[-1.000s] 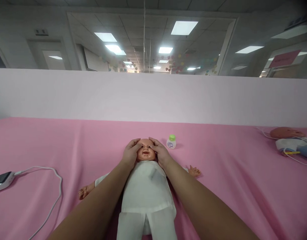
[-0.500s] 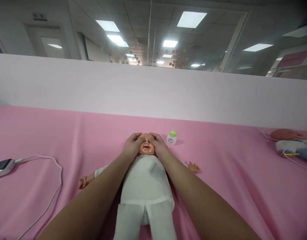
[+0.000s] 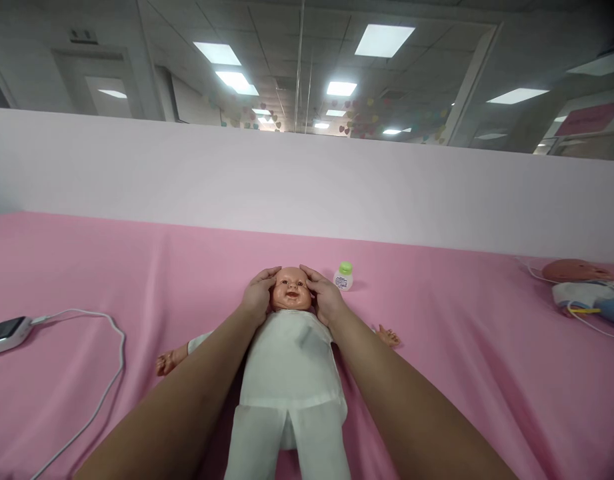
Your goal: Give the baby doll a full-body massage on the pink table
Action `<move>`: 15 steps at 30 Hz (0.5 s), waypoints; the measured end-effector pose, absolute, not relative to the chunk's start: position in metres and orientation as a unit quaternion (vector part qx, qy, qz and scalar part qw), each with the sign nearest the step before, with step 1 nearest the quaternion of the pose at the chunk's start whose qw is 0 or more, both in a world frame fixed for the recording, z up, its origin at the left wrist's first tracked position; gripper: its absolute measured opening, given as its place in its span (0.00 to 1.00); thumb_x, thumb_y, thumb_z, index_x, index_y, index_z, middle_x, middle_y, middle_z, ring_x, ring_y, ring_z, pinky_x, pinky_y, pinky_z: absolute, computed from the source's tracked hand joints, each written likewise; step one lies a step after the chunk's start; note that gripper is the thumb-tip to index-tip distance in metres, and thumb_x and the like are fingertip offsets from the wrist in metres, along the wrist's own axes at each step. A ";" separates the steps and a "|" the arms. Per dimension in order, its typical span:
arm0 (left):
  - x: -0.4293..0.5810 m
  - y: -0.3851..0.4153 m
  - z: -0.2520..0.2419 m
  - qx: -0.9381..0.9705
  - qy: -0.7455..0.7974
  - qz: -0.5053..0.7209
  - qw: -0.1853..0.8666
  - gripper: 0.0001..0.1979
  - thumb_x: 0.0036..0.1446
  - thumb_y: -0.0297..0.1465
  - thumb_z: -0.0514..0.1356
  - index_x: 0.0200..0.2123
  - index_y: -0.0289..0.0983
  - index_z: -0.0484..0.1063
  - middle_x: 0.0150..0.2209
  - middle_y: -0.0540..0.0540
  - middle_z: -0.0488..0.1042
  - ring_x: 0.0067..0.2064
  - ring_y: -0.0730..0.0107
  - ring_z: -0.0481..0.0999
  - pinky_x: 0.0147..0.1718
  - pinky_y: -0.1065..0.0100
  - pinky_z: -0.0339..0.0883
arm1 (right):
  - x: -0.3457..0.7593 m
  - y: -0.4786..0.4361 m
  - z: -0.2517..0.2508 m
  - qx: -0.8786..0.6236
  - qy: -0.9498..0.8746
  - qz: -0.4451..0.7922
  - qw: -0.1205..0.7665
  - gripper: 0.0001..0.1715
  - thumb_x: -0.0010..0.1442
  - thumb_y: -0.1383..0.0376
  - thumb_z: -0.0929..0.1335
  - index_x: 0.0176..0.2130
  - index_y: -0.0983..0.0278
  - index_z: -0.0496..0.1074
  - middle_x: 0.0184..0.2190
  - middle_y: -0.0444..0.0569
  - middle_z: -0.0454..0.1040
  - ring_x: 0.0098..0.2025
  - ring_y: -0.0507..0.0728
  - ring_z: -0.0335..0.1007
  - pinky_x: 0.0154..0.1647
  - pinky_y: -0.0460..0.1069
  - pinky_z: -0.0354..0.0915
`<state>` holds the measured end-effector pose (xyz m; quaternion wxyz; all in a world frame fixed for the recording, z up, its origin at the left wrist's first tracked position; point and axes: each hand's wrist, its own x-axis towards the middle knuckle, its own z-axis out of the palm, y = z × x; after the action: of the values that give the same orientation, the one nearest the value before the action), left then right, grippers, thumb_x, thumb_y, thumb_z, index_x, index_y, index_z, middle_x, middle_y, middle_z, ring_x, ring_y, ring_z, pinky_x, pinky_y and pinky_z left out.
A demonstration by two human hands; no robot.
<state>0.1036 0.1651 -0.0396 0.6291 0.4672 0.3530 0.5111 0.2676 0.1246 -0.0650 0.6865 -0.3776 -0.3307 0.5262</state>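
A baby doll (image 3: 291,367) in a white top and white trousers lies on its back, head toward the wall. My left hand (image 3: 258,293) cups the left side of the doll's head (image 3: 291,287), and my right hand (image 3: 327,295) cups the right side. Both thumbs rest near the temples, so the doll's eyes and mouth show between my palms. My fingertips reach up beside the crown. The doll's arms stretch out sideways, partly hidden under my forearms. Just right of my right hand stands a small clear bottle (image 3: 343,280) with a green cap.
Pink cloth (image 3: 437,320) covers the surface. On the left lies a white handheld device (image 3: 7,335) with a dark screen and a white cable (image 3: 121,353). At the far right is another doll (image 3: 571,270) with tubing and blue-white fabric. A white wall (image 3: 307,187) with glass above stands behind.
My thumbs have moved outward from the doll's eyes and brow to the sides of its head, uncovering the face. The doll and bottle stay in place.
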 end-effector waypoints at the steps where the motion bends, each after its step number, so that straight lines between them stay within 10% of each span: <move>1: 0.103 0.165 -0.039 0.457 0.357 0.504 0.640 0.17 0.53 0.32 0.66 0.47 0.38 0.79 0.40 0.40 0.83 0.36 0.58 0.83 0.34 0.61 0.79 | 0.268 0.124 -0.065 -0.378 -0.335 0.529 0.682 0.31 0.50 0.66 0.75 0.54 0.53 0.79 0.58 0.46 0.78 0.60 0.65 0.72 0.63 0.62 0.67; 15: 0.105 0.166 -0.039 0.509 0.339 0.461 0.643 0.28 0.48 0.34 0.74 0.52 0.39 0.70 0.49 0.39 0.78 0.43 0.57 0.83 0.43 0.59 0.78 | 0.262 0.124 -0.058 -0.436 -0.412 0.451 0.661 0.35 0.46 0.56 0.81 0.52 0.57 0.74 0.49 0.47 0.78 0.51 0.62 0.75 0.55 0.57 0.71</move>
<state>0.1045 0.1663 -0.0393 0.6429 0.5091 0.3393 0.4609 0.2619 0.1243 -0.0583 0.6611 -0.4359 -0.4117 0.4511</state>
